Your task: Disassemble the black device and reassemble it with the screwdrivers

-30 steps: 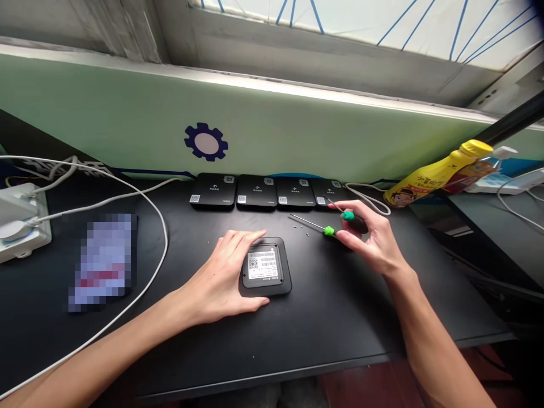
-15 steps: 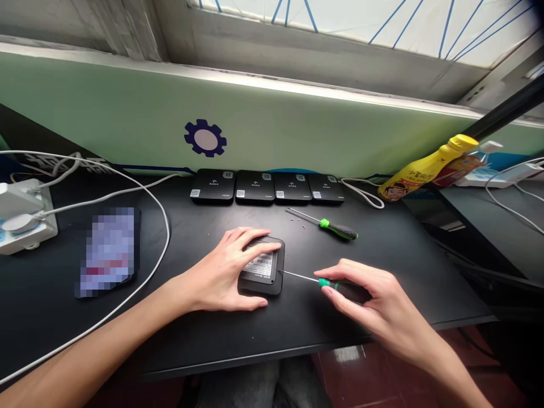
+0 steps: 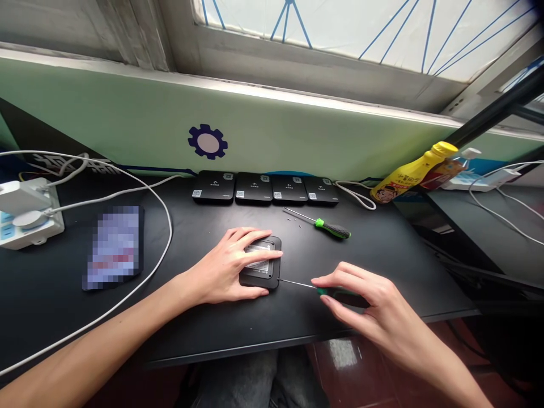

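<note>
A flat black electronic box (image 3: 275,269) with a white label lies on the dark desk. My left hand (image 3: 232,266) holds it down, thumb along the near edge and fingers spread across the top, covering its left part. In my right hand (image 3: 368,294) is a screwdriver (image 3: 351,298) with a dark handle and green collar, pinched between thumb and fingers. Its thin shaft points left, and the tip meets the box's right side near the front corner. Beyond the box lies a second screwdriver (image 3: 334,228), green and black, with several tiny screws (image 3: 294,220) beside its shaft.
Several similar black boxes (image 3: 253,188) stand in a row against the green partition (image 3: 127,119). A yellow bottle (image 3: 412,173) leans at the back right. On the left are a blurred-out flat object (image 3: 114,249), a white power strip (image 3: 46,226) and a looping white cable (image 3: 169,226).
The screwdriver tip has shifted along the box's right side toward the near corner, and my right hand has tilted slightly. My left hand stays on the box. The camera view has shifted a little.
</note>
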{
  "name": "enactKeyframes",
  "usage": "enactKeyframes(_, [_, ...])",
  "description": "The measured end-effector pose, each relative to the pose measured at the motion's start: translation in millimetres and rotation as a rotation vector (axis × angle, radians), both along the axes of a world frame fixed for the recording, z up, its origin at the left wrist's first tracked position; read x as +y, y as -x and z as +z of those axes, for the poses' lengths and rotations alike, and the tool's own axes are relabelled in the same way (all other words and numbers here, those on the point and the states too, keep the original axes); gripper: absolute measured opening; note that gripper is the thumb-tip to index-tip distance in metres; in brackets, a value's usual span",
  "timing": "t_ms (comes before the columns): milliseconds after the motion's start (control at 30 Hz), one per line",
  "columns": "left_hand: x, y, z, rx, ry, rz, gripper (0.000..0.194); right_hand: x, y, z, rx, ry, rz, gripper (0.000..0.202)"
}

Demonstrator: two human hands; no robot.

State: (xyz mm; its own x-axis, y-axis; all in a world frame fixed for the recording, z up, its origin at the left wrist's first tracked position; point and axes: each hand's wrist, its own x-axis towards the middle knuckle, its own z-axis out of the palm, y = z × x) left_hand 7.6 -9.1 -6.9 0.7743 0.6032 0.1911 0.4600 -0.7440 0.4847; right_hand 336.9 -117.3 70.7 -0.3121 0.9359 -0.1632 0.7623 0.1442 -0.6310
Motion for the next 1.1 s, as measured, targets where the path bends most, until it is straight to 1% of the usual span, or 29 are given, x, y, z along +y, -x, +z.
enactKeyframes(167, [0,0,1.2,-0.004,0.020,-0.005,0.082,4,3,10.2,-0.011,-0.001,0.042,0.025])
enactKeyframes(300, [-1,1,-1.0,-0.045,0.035,0.018,0.100,8,4,17.3,-0.030,0.015,0.085,0.025])
enactKeyframes(367, [-1,1,-2.4,-0.063,0.043,0.034,0.106,9,5,20.7,-0.048,0.015,0.103,0.026])
enactKeyframes(533, [-1,2,-5.8,-0.079,0.035,0.046,0.107,14,12,29.9,-0.098,0.015,0.120,0.028])
enactKeyframes(633, [-1,2,-8.0,-0.074,0.017,0.056,0.106,17,18,37.3,-0.153,-0.006,0.153,0.029])
enactKeyframes(700, [-2,1,-9.2,-0.074,0.013,0.063,0.106,21,24,43.8,-0.213,-0.049,0.202,0.028])
enactKeyframes(767, [-2,0,-9.9,-0.075,0.016,0.065,0.106,27,31,51.3,-0.289,-0.093,0.279,0.027])
enactKeyframes(900, [-2,-1,-9.9,-0.083,0.016,0.076,0.106,42,46,64.3,-0.389,-0.130,0.402,0.016])
enactKeyframes(967, [-2,-1,-9.8,-0.094,0.017,0.078,0.105,50,51,67.9,-0.398,-0.144,0.446,0.012])
enactKeyframes(1100, [-1,0,-10.4,-0.113,0.022,0.067,0.105,62,56,69.7,-0.417,-0.171,0.500,0.012])
